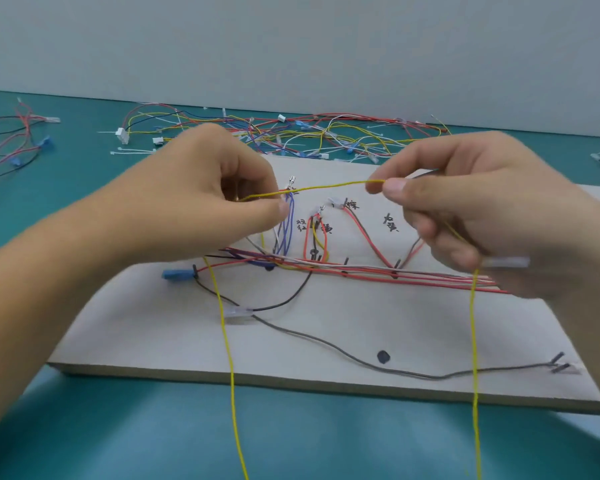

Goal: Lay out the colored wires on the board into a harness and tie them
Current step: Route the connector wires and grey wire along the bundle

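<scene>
A pale board (160,341) lies on the teal table with red, white, purple, black and grey wires (368,271) routed between black pegs. Handwritten labels mark its upper part. My left hand (201,199) pinches a thin yellow wire (326,186) above the board. My right hand (465,202) pinches the same wire further right, so it runs taut between the two hands. Both ends of the yellow wire hang down past the board's front edge. A clear sleeve terminal (506,262) sticks out under my right hand.
A tangled heap of spare colored wires, white connectors and zip ties (291,133) lies behind the board. Another bundle of red and black wires (14,143) sits at the far left. A blue connector (175,273) rests on the board's left part.
</scene>
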Demonstrator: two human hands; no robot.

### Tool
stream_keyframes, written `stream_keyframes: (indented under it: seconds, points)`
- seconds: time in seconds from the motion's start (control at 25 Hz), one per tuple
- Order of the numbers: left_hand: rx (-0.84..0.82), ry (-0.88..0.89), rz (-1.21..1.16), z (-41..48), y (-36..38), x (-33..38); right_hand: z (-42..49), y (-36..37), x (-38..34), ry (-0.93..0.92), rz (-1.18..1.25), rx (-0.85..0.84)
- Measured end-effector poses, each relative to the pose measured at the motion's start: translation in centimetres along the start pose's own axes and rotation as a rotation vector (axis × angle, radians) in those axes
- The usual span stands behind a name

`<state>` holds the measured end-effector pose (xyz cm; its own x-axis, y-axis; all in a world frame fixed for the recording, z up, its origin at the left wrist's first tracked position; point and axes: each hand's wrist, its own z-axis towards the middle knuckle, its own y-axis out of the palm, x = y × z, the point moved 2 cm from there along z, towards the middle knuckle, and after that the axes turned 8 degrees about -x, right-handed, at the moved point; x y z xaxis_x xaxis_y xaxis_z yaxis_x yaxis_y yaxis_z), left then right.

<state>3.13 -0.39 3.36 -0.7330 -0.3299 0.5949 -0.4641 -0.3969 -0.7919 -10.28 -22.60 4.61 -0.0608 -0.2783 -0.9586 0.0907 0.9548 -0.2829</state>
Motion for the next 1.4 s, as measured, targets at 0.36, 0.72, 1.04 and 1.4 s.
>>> stream_keyframes:
  seconds: [0.36, 0.72, 1.04, 1.4]
  points:
    - [-0.183, -0.055, -0.034, -0.9, -3.5, -2.6, -0.3, -1.7, 0.6, 0.144, -0.349, -0.393]
    - [-0.304, -0.073, -0.055, -0.6, -2.2, -2.6, -0.3, -2.1, 1.2, 0.268, -0.424, -0.386]
    - [-0.287, -0.085, 0.032, -0.3, -1.0, -2.1, -0.2, -2.3, 0.7, 0.287, -0.490, -0.298]
    - [-0.244, -0.051, 0.045, -0.1, 0.1, -1.1, 0.1, -2.4, 1.3, 0.376, -0.598, -0.245]
